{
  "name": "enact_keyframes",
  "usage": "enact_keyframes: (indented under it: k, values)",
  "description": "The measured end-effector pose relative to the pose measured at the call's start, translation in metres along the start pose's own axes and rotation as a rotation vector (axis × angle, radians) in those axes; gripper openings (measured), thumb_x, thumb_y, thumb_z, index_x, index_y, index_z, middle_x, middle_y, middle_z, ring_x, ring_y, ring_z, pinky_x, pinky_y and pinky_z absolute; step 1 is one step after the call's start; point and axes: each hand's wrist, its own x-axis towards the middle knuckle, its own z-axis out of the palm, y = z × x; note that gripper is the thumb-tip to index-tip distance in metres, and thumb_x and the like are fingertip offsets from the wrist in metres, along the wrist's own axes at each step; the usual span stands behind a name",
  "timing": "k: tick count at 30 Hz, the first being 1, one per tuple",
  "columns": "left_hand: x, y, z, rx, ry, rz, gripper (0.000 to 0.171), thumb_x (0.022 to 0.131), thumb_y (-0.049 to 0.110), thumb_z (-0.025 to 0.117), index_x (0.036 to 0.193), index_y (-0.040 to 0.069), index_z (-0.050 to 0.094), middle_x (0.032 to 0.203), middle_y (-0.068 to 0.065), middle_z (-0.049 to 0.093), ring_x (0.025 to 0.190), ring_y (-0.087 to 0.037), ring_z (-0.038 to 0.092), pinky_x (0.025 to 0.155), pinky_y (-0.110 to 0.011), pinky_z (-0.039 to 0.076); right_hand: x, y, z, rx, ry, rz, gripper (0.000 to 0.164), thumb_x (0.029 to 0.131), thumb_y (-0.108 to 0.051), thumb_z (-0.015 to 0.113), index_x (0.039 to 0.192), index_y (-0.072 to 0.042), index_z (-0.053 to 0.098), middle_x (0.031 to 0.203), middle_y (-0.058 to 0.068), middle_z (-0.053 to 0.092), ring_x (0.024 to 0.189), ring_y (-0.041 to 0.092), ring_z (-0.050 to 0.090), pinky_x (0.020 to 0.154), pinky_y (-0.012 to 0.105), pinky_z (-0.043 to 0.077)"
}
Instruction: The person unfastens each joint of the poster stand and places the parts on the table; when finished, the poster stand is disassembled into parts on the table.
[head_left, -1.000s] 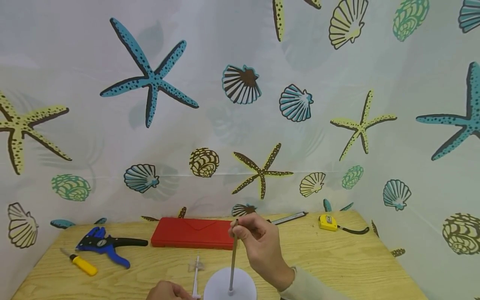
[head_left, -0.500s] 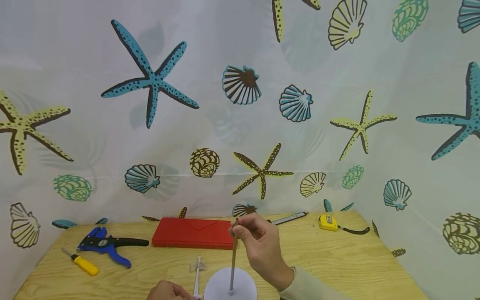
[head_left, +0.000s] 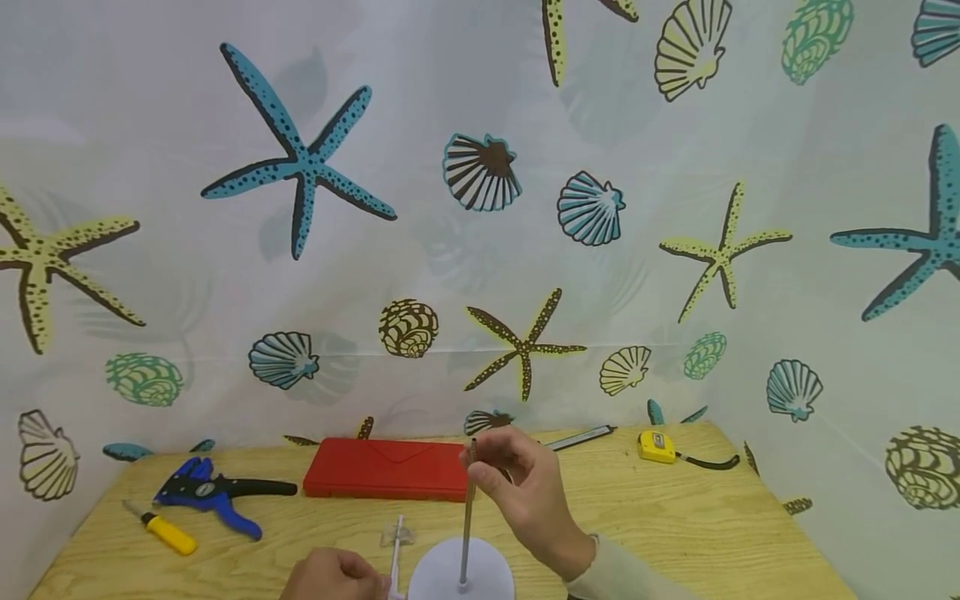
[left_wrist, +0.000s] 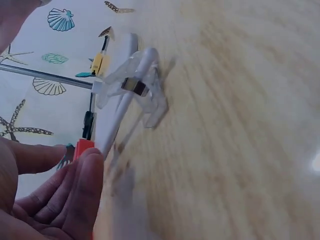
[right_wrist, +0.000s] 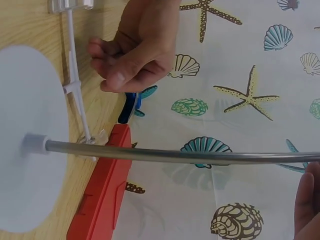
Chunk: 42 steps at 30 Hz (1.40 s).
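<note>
A thin metal rod [head_left: 467, 525] stands upright in the socket of a white round base [head_left: 431, 579]. My right hand [head_left: 525, 492] pinches the rod near its top end, with the thumb beside it and fingers behind. To the left of the base lies a slim white plastic bar [head_left: 395, 554] with a short cross piece and clear plastic clips [right_wrist: 95, 140] at its ends. My left hand [head_left: 330, 575] is loosely curled just left of this bar; in the right wrist view the left hand [right_wrist: 137, 52] hangs apart from it, thumb and fingers holding nothing.
Behind the hands lies a red case [head_left: 390, 469]. To the left are blue wire strippers [head_left: 213, 492] and a yellow-handled screwdriver [head_left: 171, 533]. A grey ruler-like strip [head_left: 577, 438] and a yellow tape measure [head_left: 657, 447] lie at the back right, before a shell-patterned curtain [head_left: 450, 250].
My left hand has risen a little from the white bar's near end. The right thumb has shifted slightly down beside the rod. Rod and base keep their places.
</note>
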Motion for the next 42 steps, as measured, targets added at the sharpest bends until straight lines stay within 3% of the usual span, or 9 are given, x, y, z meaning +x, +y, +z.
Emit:
enact_keyframes:
  k: [3,6,12,18,22,26,35,42]
  values:
    - [-0.009,0.010,-0.002,-0.044,0.032,0.107,0.017,0.081,0.027,0.083,0.086,0.011,0.077,0.075,0.002,0.072,0.072,-0.014,0.064,0.066,-0.034,0.054,-0.003,0.006,-0.004,-0.020,-0.067,-0.040,0.017,0.096,0.001,0.063,0.113,0.004,0.063,0.102,0.028,0.067,0.091,0.010,0.068,0.082,0.028,0.060]
    - [-0.018,0.022,0.001,-0.089,0.037,0.196,0.020,0.082,0.024,0.083,0.096,0.011,0.077,0.085,0.002,0.074,0.079,-0.014,0.066,0.072,-0.037,0.057,-0.006,0.012,-0.007,-0.060,-0.132,-0.021,0.021,0.095,0.000,0.066,0.116,0.000,0.063,0.104,0.024,0.068,0.091,0.010,0.067,0.085,0.030,0.059]
    - [-0.021,0.043,0.010,-0.081,-0.071,0.310,0.035,0.083,0.025,0.083,0.113,0.010,0.073,0.105,-0.002,0.073,0.099,-0.022,0.067,0.087,-0.047,0.058,-0.019,0.029,-0.010,-0.171,-0.222,-0.010,0.033,0.091,-0.004,0.072,0.123,-0.004,0.061,0.112,0.017,0.069,0.098,0.015,0.068,0.088,0.034,0.059]
    - [-0.012,0.051,0.024,-0.077,-0.175,0.449,0.036,0.084,0.024,0.082,0.115,0.007,0.073,0.107,-0.005,0.074,0.098,-0.026,0.067,0.088,-0.052,0.057,-0.031,0.041,-0.013,-0.298,-0.310,0.055,0.045,0.084,-0.006,0.081,0.124,-0.015,0.060,0.119,0.006,0.069,0.104,0.013,0.067,0.091,0.032,0.057]
    - [-0.005,0.051,0.032,-0.073,-0.224,0.488,0.033,0.084,0.022,0.081,0.113,0.008,0.074,0.104,-0.005,0.075,0.096,-0.025,0.067,0.087,-0.053,0.057,-0.037,0.047,-0.015,-0.341,-0.390,0.102,0.048,0.082,-0.005,0.082,0.122,-0.018,0.059,0.118,0.004,0.069,0.105,0.015,0.066,0.093,0.028,0.056]
    - [0.000,0.052,0.038,-0.047,-0.240,0.474,0.028,0.085,0.019,0.080,0.110,0.009,0.074,0.100,-0.003,0.074,0.092,-0.022,0.064,0.086,-0.051,0.056,-0.040,0.054,-0.018,-0.354,-0.452,0.131,0.044,0.083,-0.006,0.082,0.119,-0.016,0.059,0.116,0.003,0.069,0.105,0.010,0.065,0.093,0.028,0.056]
    - [0.007,0.049,0.041,-0.032,-0.258,0.572,0.013,0.084,0.010,0.077,0.096,0.005,0.077,0.079,0.001,0.071,0.072,-0.013,0.058,0.064,-0.029,0.049,-0.042,0.064,-0.017,-0.384,-0.525,0.116,0.032,0.084,-0.008,0.081,0.110,-0.010,0.063,0.103,0.005,0.072,0.092,-0.002,0.065,0.084,0.029,0.059]
    - [0.007,0.046,0.043,-0.059,-0.305,0.553,0.010,0.085,0.005,0.075,0.094,0.002,0.076,0.075,-0.001,0.070,0.069,-0.012,0.058,0.060,-0.025,0.048,-0.044,0.065,-0.012,-0.347,-0.588,0.258,0.011,0.094,-0.018,0.072,0.104,-0.014,0.068,0.092,-0.004,0.075,0.085,-0.008,0.062,0.080,0.023,0.057]
